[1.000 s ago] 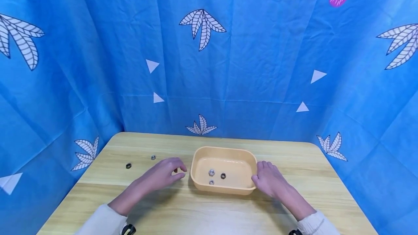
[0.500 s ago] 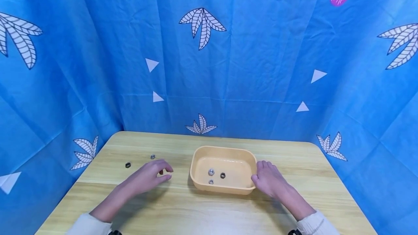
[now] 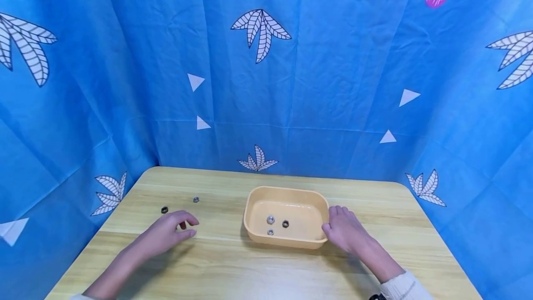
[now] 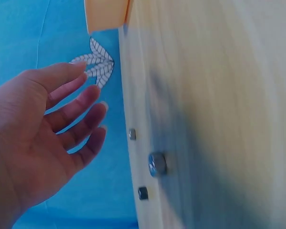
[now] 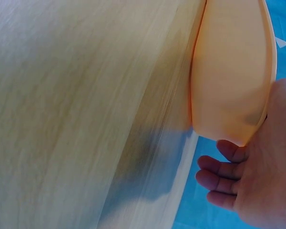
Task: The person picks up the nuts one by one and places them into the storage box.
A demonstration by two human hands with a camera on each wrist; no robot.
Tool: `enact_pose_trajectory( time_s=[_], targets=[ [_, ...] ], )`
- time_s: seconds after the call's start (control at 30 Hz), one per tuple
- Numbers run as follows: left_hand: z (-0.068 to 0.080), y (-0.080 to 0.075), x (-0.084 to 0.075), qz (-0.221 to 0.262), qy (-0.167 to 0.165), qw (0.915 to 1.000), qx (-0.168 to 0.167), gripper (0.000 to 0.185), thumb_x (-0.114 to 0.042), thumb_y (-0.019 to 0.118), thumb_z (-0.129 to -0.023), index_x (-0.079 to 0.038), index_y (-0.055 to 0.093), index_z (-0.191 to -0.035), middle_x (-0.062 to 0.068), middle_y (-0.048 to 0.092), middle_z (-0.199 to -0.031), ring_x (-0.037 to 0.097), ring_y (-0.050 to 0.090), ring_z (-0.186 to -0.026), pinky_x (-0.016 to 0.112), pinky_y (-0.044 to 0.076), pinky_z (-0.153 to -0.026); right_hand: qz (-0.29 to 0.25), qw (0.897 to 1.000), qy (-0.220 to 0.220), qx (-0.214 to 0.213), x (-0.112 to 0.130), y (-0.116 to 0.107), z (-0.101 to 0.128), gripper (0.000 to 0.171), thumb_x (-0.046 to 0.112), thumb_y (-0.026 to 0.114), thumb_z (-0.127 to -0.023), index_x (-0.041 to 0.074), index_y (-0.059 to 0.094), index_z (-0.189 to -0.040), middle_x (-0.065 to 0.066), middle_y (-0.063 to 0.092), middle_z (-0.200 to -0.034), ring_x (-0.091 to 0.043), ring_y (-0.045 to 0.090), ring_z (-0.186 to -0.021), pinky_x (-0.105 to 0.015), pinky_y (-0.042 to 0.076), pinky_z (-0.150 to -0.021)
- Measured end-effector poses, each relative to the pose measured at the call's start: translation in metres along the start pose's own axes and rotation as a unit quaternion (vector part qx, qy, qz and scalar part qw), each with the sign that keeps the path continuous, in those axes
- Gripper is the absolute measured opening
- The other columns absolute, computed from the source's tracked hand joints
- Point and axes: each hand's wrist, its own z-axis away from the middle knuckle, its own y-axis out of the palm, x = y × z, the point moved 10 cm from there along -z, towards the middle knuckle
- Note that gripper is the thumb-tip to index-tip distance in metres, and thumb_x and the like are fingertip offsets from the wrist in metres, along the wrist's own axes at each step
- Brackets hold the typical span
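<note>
My left hand (image 3: 168, 233) hovers over the left of the table, fingers loosely bent and holding nothing. The left wrist view has a large silver nut (image 4: 157, 164) nearest the hand, a small silver nut (image 4: 132, 134) and a black nut (image 4: 143, 193). Of these, the head view shows the black nut (image 3: 164, 209) and the small silver nut (image 3: 196, 199); the large one is hidden behind the hand. My right hand (image 3: 345, 229) grips the right rim of a peach plastic box (image 3: 287, 243). Inside lie a larger silver nut (image 3: 270, 220), a smaller silver nut (image 3: 270, 232) and a black nut (image 3: 285, 223).
The light wooden table (image 3: 258, 274) carries the box near its middle. A blue patterned curtain (image 3: 341, 59) hangs behind the table and along both sides.
My left hand has moved away from the box, leftward and a little nearer to me. My right hand still holds the box rim; the nuts in the box have not moved.
</note>
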Motion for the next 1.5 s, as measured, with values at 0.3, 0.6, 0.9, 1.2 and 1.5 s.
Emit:
enact_pose_trajectory(
  time_s=[0.3, 0.6, 0.9, 1.2, 1.5],
  targets=[
    [0.017, -0.006, 0.034, 0.010, -0.053, 0.9984, 0.017, 0.027, -0.020, 0.078, -0.092, -0.010, 0.072, -0.117, 0.003, 0.072, -0.116, 0.016, 0.063, -0.097, 0.027, 0.053, -0.076, -0.002, 1.000, 0.003, 0.004, 0.000, -0.001, 0.000, 0.031, 0.023, 0.055, -0.096, -0.004, 0.058, -0.111, -0.010, 0.055, -0.094, -0.026, 0.051, -0.090, -0.047, 0.046, -0.087],
    [0.028, -0.006, 0.054, 0.041, -0.071, 0.9956, 0.046, 0.036, -0.021, 0.082, -0.088, -0.004, 0.070, -0.118, 0.006, 0.070, -0.108, 0.007, 0.057, -0.085, 0.024, 0.049, -0.070, -0.004, 1.000, 0.004, 0.002, -0.002, 0.000, 0.001, 0.029, 0.022, 0.055, -0.095, -0.004, 0.058, -0.109, -0.010, 0.055, -0.092, -0.025, 0.049, -0.087, -0.045, 0.046, -0.084],
    [0.037, 0.000, 0.070, 0.066, -0.111, 0.9899, 0.059, 0.040, -0.020, 0.083, -0.086, -0.002, 0.068, -0.119, 0.004, 0.067, -0.100, 0.015, 0.056, -0.086, 0.024, 0.047, -0.070, -0.004, 1.000, 0.003, -0.001, -0.003, 0.001, 0.001, 0.025, 0.021, 0.055, -0.095, -0.002, 0.057, -0.105, -0.009, 0.053, -0.090, -0.025, 0.047, -0.085, -0.044, 0.044, -0.083],
    [0.042, -0.004, 0.087, 0.052, -0.103, 0.9928, 0.032, 0.037, -0.026, 0.083, -0.087, -0.006, 0.070, -0.115, 0.003, 0.061, -0.097, 0.007, 0.049, -0.082, 0.024, 0.041, -0.068, -0.013, 1.000, 0.004, -0.002, -0.003, 0.002, 0.000, 0.029, 0.022, 0.055, -0.095, -0.004, 0.058, -0.108, -0.009, 0.054, -0.092, -0.025, 0.048, -0.086, -0.044, 0.045, -0.084],
    [0.042, 0.001, 0.087, 0.060, -0.088, 0.9943, 0.015, 0.032, -0.026, 0.083, -0.088, -0.009, 0.070, -0.111, 0.003, 0.063, -0.101, 0.006, 0.049, -0.084, 0.024, 0.042, -0.070, -0.014, 1.000, 0.003, -0.006, -0.003, 0.001, 0.001, 0.027, 0.021, 0.055, -0.095, -0.003, 0.057, -0.106, -0.009, 0.053, -0.090, -0.024, 0.047, -0.084, -0.044, 0.045, -0.083]
  ],
)
